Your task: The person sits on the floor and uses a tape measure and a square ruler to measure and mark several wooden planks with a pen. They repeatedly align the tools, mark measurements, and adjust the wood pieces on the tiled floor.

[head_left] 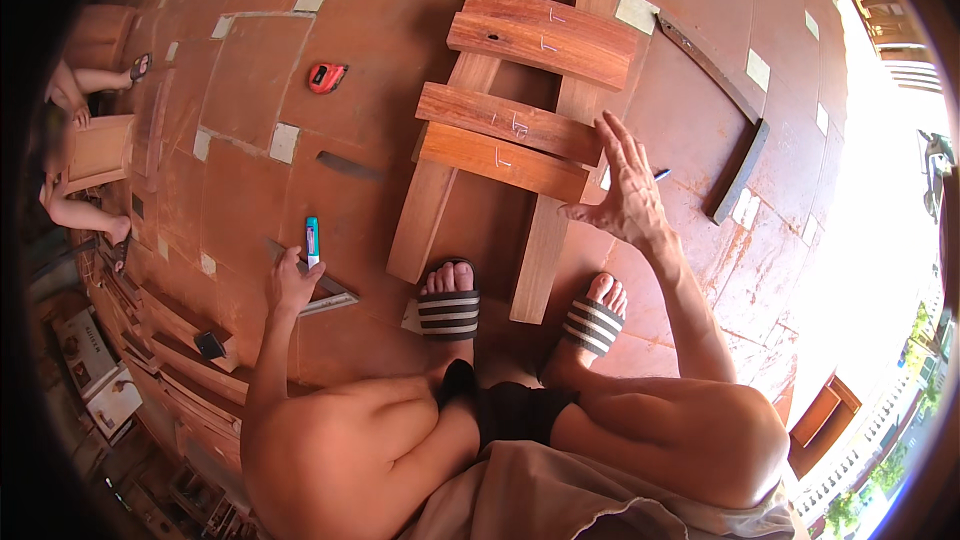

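My left hand [290,283] is at the floor, its fingers curled over the dark blade of a set square [330,300]. A teal and white tube-shaped tool [313,240] is right by its thumb; whether the fingers grip either one is hidden. My right hand [630,195] is open, fingers spread, at the right ends of the lower pair of reddish boards [505,162]. Beside it shows part of a blue pen [662,175]. Those boards and an upper pair [545,35], all with white marks, lie across two long wooden rails [422,230].
A red tape measure [326,78] and a dark flat strip [347,165] lie on the tiled floor [250,190] to the left. A large framing square [735,150] rests at the right. Another person [75,140] sits at far left beside a wooden panel. Stacked planks [190,360] line the lower left.
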`<state>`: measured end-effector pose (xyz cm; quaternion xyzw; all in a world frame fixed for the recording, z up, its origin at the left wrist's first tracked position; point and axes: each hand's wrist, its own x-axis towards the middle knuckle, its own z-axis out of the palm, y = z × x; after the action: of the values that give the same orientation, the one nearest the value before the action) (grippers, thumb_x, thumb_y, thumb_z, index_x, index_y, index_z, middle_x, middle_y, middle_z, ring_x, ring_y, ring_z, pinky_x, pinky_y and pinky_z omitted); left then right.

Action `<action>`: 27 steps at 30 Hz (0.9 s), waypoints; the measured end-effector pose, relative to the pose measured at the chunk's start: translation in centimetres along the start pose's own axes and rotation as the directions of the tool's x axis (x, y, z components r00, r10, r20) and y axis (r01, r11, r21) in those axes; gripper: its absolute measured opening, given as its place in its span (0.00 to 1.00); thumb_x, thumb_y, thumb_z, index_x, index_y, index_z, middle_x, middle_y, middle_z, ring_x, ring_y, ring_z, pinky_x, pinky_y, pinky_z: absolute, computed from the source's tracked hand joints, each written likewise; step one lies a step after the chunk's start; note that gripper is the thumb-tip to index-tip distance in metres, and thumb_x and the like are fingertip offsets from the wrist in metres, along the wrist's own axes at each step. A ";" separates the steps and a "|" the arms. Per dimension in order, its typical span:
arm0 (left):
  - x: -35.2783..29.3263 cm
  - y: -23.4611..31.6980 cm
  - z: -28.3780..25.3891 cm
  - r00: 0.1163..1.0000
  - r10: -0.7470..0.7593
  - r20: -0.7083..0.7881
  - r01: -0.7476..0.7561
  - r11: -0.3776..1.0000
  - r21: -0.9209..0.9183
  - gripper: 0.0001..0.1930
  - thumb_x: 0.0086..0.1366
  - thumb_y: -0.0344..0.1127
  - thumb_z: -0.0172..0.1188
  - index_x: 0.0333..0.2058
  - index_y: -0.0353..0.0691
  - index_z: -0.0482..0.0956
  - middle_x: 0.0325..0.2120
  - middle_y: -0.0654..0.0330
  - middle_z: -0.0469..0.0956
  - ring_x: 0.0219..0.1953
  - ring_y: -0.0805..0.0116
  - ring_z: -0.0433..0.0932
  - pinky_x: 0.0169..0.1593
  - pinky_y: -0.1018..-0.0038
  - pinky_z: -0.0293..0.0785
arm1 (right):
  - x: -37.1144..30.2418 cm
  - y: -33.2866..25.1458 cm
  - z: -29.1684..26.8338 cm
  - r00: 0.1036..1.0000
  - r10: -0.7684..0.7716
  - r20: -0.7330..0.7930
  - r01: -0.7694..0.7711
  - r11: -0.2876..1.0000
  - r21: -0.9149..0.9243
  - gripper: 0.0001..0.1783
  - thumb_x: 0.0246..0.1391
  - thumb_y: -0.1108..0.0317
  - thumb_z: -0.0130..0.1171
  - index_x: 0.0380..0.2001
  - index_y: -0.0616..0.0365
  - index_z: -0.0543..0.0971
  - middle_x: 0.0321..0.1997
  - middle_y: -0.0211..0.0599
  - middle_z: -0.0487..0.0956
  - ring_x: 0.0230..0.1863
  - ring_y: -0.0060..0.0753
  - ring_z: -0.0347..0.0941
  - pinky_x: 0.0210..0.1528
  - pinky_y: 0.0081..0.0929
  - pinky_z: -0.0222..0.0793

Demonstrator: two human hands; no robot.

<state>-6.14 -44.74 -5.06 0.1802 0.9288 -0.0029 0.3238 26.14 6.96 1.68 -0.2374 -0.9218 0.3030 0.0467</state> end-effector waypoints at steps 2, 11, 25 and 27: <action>-1.8 -5.2 3.0 0.996 -0.075 -0.049 0.067 0.986 -0.151 0.39 0.62 0.56 0.69 0.68 0.47 0.71 0.54 0.41 0.80 0.66 0.41 0.68 0.60 0.45 0.72 | 1.4 -2.0 1.9 0.995 -0.096 -0.003 0.096 0.995 -0.004 0.63 0.33 0.55 0.83 0.72 0.61 0.60 0.71 0.53 0.65 0.70 0.62 0.62 0.71 0.52 0.64; -3.5 4.7 1.7 0.901 0.123 -0.415 0.100 0.874 0.476 0.20 0.61 0.51 0.69 0.41 0.39 0.86 0.38 0.42 0.83 0.45 0.40 0.82 0.53 0.49 0.77 | 0.1 -4.2 5.4 0.995 0.023 -0.094 -0.023 1.000 0.002 0.57 0.31 0.59 0.80 0.67 0.64 0.65 0.61 0.54 0.70 0.61 0.61 0.67 0.66 0.52 0.67; -4.3 6.9 -1.0 0.965 -0.083 -0.247 0.153 0.948 0.280 0.21 0.65 0.52 0.65 0.40 0.37 0.85 0.34 0.43 0.83 0.41 0.43 0.82 0.48 0.50 0.78 | 4.7 1.6 0.7 0.988 -0.137 -0.073 0.140 0.989 0.048 0.51 0.39 0.59 0.79 0.68 0.56 0.68 0.69 0.49 0.69 0.66 0.61 0.67 0.69 0.49 0.68; -4.4 6.6 -0.9 0.966 -0.068 -0.248 0.139 0.950 0.281 0.21 0.66 0.52 0.64 0.40 0.37 0.85 0.34 0.43 0.83 0.40 0.44 0.83 0.47 0.50 0.78 | 4.1 1.6 0.8 0.988 -0.102 -0.116 0.110 0.992 0.065 0.50 0.41 0.57 0.79 0.67 0.55 0.69 0.70 0.49 0.69 0.67 0.61 0.66 0.69 0.49 0.67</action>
<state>-1.29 -39.90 -0.93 0.1765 0.9579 -0.1375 0.1801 23.00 9.55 -0.09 -0.2030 -0.9176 0.3189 0.1230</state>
